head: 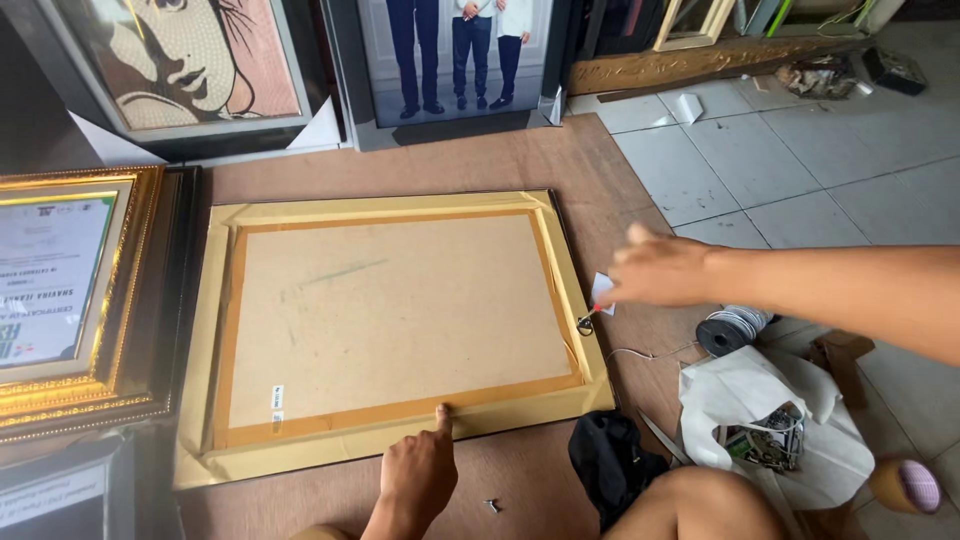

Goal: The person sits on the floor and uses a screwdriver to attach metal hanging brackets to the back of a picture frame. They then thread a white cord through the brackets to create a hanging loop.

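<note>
A picture frame (390,320) lies face down on a brown floor mat, its brown backing board taped round the edges with tan tape. My left hand (418,472) presses an index finger on the frame's near edge. My right hand (655,268) reaches in from the right and holds a thin tool with a red handle (592,313) against a small metal ring hanger (584,324) on the frame's right side.
A gold-framed certificate (70,300) lies to the left. Framed pictures (200,60) lean at the back. At right are a spool of wire (732,330), a white bag of metal hardware (775,430), a black cloth (608,458), a loose screw (492,506) and my knee (700,505).
</note>
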